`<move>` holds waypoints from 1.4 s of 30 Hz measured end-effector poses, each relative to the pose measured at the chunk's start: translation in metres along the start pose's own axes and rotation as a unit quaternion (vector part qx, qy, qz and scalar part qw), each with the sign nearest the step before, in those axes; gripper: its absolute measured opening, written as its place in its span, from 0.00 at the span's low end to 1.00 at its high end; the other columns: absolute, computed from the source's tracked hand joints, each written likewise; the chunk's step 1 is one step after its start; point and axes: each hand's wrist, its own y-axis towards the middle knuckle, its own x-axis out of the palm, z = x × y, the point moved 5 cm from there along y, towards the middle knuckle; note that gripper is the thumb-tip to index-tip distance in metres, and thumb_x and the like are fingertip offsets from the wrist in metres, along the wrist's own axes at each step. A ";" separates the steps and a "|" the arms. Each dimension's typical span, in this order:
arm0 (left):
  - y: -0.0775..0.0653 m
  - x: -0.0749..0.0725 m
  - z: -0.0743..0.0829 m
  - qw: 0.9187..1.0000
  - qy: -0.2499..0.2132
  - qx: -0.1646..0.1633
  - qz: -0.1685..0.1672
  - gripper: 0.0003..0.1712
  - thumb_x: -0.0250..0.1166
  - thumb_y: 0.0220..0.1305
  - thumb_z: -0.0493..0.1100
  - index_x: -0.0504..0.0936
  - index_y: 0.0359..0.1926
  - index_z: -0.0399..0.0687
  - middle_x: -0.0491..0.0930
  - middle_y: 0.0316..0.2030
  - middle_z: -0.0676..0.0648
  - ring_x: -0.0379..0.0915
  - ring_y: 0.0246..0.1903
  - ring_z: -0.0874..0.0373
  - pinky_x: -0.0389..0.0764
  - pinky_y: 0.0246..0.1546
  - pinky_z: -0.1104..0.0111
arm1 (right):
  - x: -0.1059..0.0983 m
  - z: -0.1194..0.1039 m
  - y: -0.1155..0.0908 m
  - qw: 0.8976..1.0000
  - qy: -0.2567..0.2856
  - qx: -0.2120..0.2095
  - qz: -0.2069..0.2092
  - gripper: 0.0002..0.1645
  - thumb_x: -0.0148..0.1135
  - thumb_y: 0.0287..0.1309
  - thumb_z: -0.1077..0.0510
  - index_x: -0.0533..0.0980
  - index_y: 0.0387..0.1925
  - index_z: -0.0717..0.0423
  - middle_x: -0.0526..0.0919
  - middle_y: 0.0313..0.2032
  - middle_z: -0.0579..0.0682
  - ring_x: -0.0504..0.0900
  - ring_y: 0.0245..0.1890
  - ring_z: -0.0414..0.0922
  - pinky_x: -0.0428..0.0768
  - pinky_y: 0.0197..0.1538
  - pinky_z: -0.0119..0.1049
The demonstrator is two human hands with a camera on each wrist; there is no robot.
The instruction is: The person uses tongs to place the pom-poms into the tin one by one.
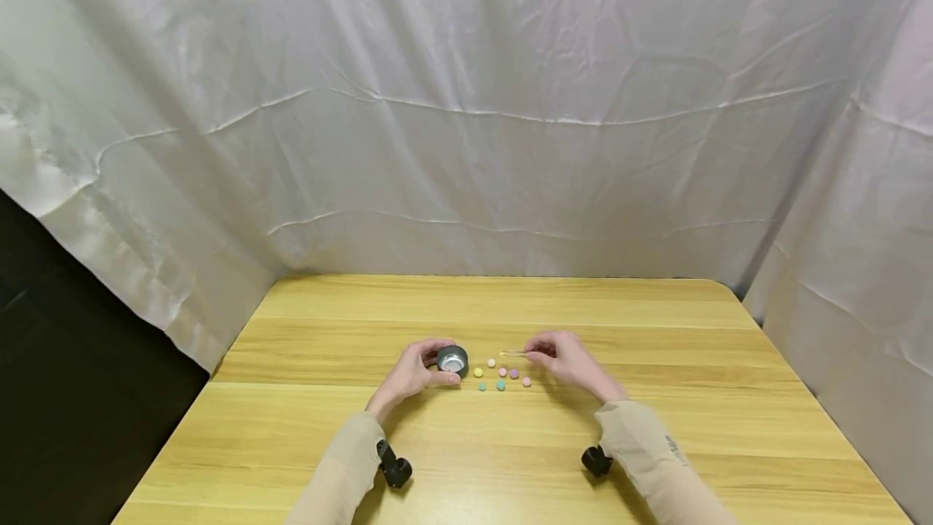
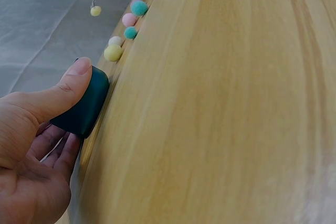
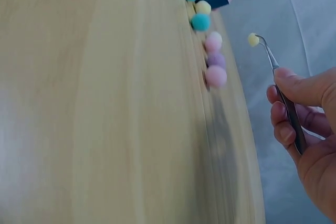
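Note:
My left hand [image 1: 411, 373] grips a small dark round bowl [image 2: 93, 103] with a silvery inside, thumb on the near side and fingers around the far side. In my right hand [image 1: 567, 360] is a pair of bent-tip tweezers [image 3: 272, 61], pinched between thumb and fingers. A small pale yellow pom-pom [image 3: 253, 40] sits in their tips, raised above the table. Between the hands lie several loose pom-poms: yellow [image 1: 478, 373], white [image 1: 492, 363], purple [image 1: 513, 374], a large teal one [image 1: 500, 386], a small teal one [image 1: 482, 386] and two pink, one nearer the right hand [image 1: 527, 382].
The wood-grain table [image 1: 466, 444] reaches back to a hanging pale grey curtain [image 1: 466, 160], which also covers both sides. A black surface [image 1: 73, 395] shows at the far left. Each sleeve carries a black wrist camera, one on the left [image 1: 396, 468] and one on the right [image 1: 597, 461].

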 end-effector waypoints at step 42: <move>-0.001 0.001 0.005 1.000 -0.002 0.007 0.002 0.34 0.76 0.56 0.35 0.75 0.63 0.31 0.78 0.59 0.30 0.75 0.60 0.36 0.75 0.66 0.47 | 0.039 -0.053 0.022 0.998 0.050 0.033 0.028 0.04 0.64 0.64 0.65 0.84 0.37 0.63 0.87 0.33 0.56 0.84 0.26 0.46 0.78 0.29 0.24</move>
